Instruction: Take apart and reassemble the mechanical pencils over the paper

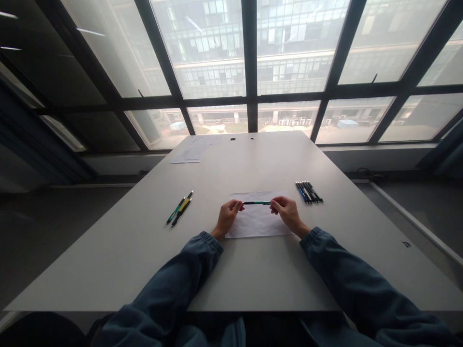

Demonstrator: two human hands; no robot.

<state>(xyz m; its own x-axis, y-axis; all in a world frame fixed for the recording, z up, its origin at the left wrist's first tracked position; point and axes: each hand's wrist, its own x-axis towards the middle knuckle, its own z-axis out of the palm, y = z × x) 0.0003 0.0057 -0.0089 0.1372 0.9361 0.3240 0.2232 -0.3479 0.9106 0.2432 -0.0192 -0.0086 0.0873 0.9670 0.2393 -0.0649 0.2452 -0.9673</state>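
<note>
Clock directions are taken from the held pen, with 12 o'clock toward the windows. The pen (pixel 256 203) is held level, crosswise over a white sheet (pixel 258 226), and is stretched between both hands. By the left hand (pixel 229 214), fingers and thumb are clamped on the pen's 9 o'clock end; by the right hand (pixel 285 212), the 3 o'clock end is pinched likewise. A black section is seen toward the left hand, a green one toward the middle. Whether the sheet is touched by the pen cannot be told. The wrists are covered by blue sleeves (pixel 177 270), which are seen at 8 and 4 o'clock.

The sheet is laid flat on a white counter (pixel 253 274). At 9 o'clock, well apart from the left hand, a small group of pens (pixel 183 206) is set down slantwise; green and yellow parts are noted. Between 2 and 3 o'clock, near the right hand, a row of pens (pixel 309 192) is laid side by side, mostly dark, the leftmost marked with blue. At 10 o'clock, printed papers (pixel 191 153) are placed by the counter's edge. At 11 o'clock, a dark disc (pixel 233 139) is observed. Beyond, at 12 o'clock, framed windows (pixel 213 53) are seen.
</note>
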